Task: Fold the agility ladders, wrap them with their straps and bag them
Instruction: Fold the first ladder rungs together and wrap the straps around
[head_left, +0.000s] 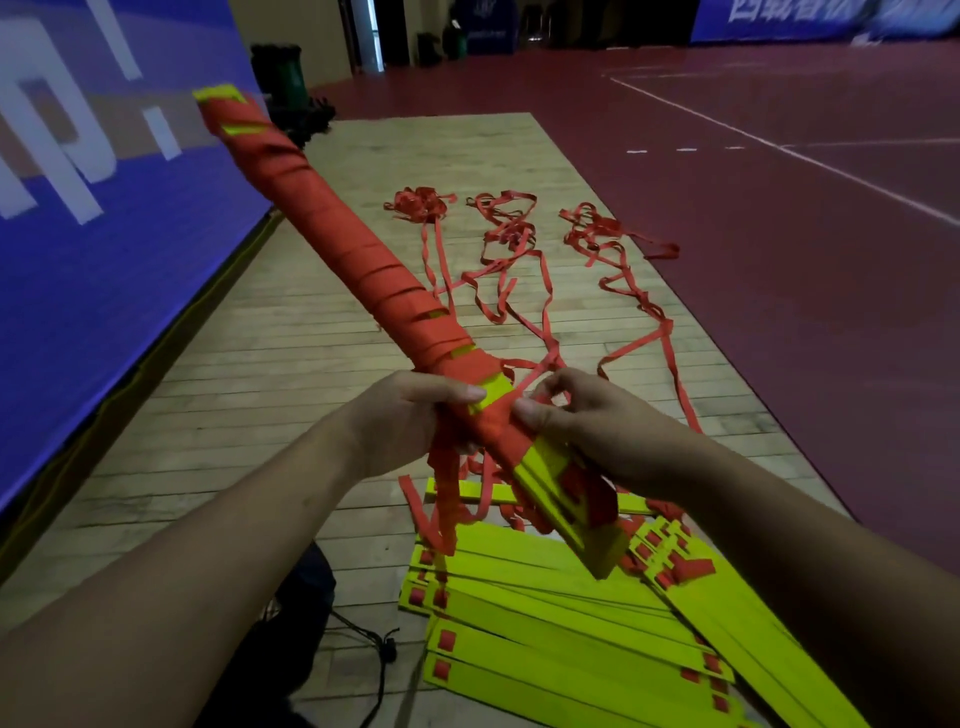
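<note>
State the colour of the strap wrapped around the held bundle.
Red strap on bundle; head view.

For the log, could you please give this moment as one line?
left hand: grips ladder bundle | right hand: pinches red strap | stage: wrapping

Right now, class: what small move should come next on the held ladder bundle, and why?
Probably wind the red strap one more turn around the bundle, toward its bare yellow near end: the right hand pinches the strap and the left hand grips the bundle.
</note>
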